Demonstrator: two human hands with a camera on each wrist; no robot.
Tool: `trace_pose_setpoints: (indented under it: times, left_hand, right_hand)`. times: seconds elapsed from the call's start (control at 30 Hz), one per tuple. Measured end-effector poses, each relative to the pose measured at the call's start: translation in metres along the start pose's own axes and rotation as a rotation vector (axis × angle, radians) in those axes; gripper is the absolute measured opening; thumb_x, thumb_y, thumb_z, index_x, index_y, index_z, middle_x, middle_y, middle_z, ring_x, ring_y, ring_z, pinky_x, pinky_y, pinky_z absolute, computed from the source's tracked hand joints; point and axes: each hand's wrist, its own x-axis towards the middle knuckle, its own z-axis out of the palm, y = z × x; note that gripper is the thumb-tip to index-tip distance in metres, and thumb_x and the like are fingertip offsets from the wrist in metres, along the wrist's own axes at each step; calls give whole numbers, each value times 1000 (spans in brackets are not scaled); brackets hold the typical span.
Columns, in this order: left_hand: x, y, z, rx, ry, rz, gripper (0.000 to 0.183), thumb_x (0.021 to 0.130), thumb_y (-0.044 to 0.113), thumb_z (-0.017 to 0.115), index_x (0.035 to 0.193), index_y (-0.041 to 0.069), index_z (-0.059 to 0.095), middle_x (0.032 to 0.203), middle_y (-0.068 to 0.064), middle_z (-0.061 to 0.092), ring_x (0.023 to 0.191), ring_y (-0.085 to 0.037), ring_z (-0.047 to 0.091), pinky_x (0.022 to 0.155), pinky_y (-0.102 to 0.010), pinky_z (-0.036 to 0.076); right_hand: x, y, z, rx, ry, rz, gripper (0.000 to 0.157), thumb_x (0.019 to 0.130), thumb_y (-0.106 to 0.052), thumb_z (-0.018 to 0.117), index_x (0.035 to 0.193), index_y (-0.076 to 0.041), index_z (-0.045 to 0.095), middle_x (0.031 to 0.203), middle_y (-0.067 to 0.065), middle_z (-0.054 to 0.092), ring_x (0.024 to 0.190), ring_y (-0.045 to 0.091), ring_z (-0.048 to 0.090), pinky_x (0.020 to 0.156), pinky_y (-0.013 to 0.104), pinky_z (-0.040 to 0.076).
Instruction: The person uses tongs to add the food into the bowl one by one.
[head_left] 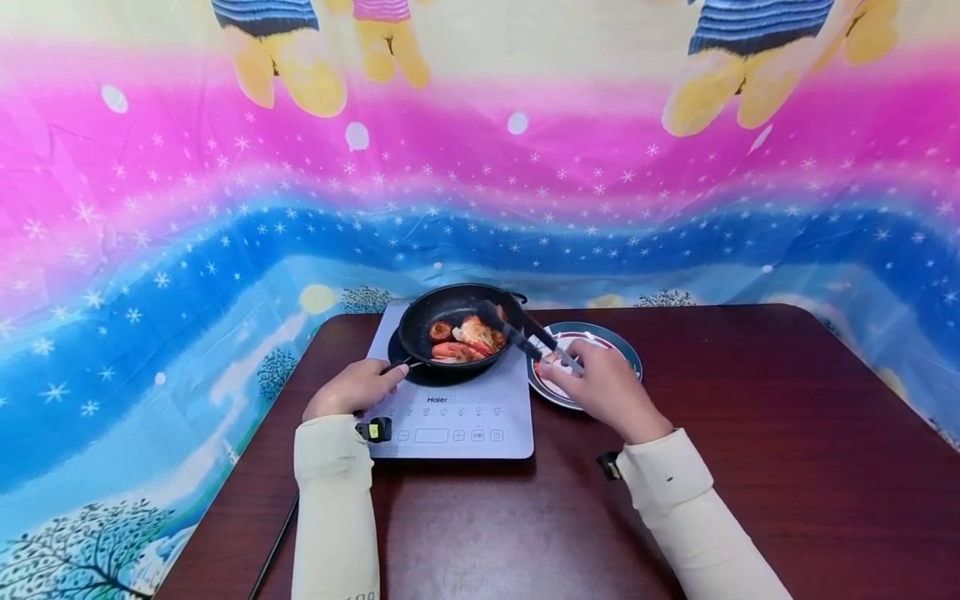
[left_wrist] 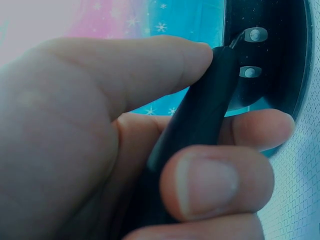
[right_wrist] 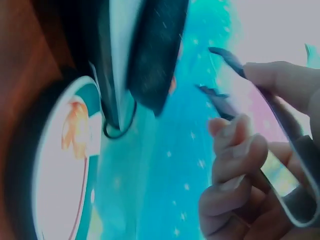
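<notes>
My left hand grips the black handle of a frying pan, its fingers and thumb around it. Orange-red shrimp and a round brownish piece lie in the pan, which overlaps an induction cooker in the head view. My right hand holds metal tongs with dark tips, which reach over the pan's right side. In the right wrist view the tong tips stand apart with nothing between them. Below the tongs, a green-rimmed plate bears some orange food.
The cooker stands on a dark red-brown table, left of the plate. A black cord runs along the table's left side. Behind the table hangs a printed cloth in pink and blue.
</notes>
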Motion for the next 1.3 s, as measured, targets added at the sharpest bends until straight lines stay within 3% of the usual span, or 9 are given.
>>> trace_pose_setpoints:
  times: [0.13, 0.23, 0.3, 0.43, 0.53, 0.73, 1.0, 1.3]
  left_hand:
    - [-1, 1, 0, 6, 0, 0, 45, 101, 45, 43, 103, 4, 64, 70, -6, 48, 52, -18, 44, 54, -33, 42]
    - [-1, 1, -1, 9, -2, -4, 45, 101, 45, 43, 103, 4, 64, 70, -6, 48, 52, -18, 44, 54, -33, 42]
    - [-1, 1, -1, 10, -1, -8, 45, 101, 45, 43, 103, 5, 64, 70, -6, 48, 51, -18, 44, 54, -33, 42]
    - [-2, 0, -1, 11, 2, -8, 45, 101, 45, 43, 104, 4, 63, 70, -7, 48, 52, -19, 45, 55, -33, 42]
    - [-3, 0, -1, 4, 0, -5, 45, 101, 45, 44, 104, 4, 63, 71, -7, 49, 52, -19, 45, 55, -33, 42]
    - [-3, -2, 0, -6, 1, -6, 45, 101, 45, 44, 103, 5, 63, 70, -7, 48, 52, -19, 44, 54, -33, 42]
    - [-1, -1, 1, 3, 1, -4, 45, 101, 46, 44, 104, 5, 63, 70, -7, 48, 52, -19, 45, 54, -33, 42]
    - [0, 0, 1, -4, -1, -2, 45, 101, 45, 44, 103, 4, 63, 70, -7, 47, 51, -19, 44, 53, -33, 42]
  right_hand:
    - [0, 16, -21, -23, -82, 106, 50, 91, -43, 64, 119, -1, 62, 87, 15, 63, 70, 23, 55, 60, 37, 47]
    - [-1, 30, -37, -76, -158, 144, 63, 91, -47, 62, 129, 4, 56, 112, 22, 62, 91, 30, 58, 75, 44, 50]
    - [-3, 39, -45, -111, -206, 146, 67, 90, -48, 62, 130, 5, 55, 119, 24, 60, 99, 32, 58, 80, 48, 50]
    - [-7, 51, -56, -122, -296, 152, 54, 91, -46, 62, 117, 1, 65, 91, 15, 65, 81, 26, 58, 68, 41, 49]
    - [-8, 56, -60, -87, -357, 164, 39, 94, -42, 60, 96, -4, 70, 64, 5, 56, 61, 19, 51, 55, 34, 42]
    - [-7, 56, -52, -61, -402, 171, 43, 96, -42, 55, 71, -10, 68, 53, 2, 51, 49, 15, 46, 50, 33, 39]
    - [-2, 56, -38, -74, -418, 199, 45, 96, -45, 55, 78, -7, 71, 56, 4, 54, 51, 15, 46, 52, 33, 40]
    - [1, 54, -23, -103, -357, 190, 43, 93, -44, 59, 97, -2, 69, 65, 4, 56, 61, 18, 51, 53, 33, 40]
